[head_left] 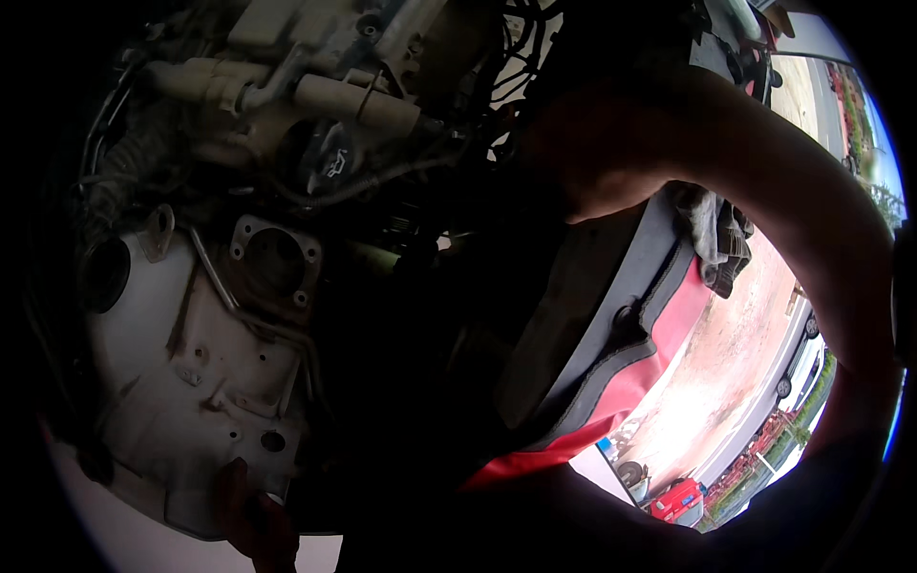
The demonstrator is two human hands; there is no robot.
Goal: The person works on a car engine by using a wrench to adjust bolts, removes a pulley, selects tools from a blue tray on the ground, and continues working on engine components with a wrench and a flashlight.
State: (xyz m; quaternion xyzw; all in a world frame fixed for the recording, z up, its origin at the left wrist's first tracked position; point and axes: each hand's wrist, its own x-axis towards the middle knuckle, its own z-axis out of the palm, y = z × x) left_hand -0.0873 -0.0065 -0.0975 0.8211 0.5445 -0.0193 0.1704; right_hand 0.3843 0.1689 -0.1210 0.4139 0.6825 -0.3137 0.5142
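I am over a shadowed engine bay. My left hand (256, 520) is low on the left, at the near edge of a dirty white metal inner panel (143, 334). One finger of it stretches up onto the panel, and a pale gap shows beside it; no tool can be made out there. From the right, my bent arm reaches across the bay. My right hand (602, 177) is deep in shadow beside the engine, near some dark wiring (521, 48); its fingers are hidden. A black oil filler cap (330, 162) with a pale symbol sits on the engine.
A square metal flange (277, 258) with a round opening and a bent metal pipe (215, 272) lie left of centre. Grey cloth gloves (712, 234) rest on the dark trim above a red body panel (659, 334). Outside are sunlit ground and a red vehicle (678, 501).
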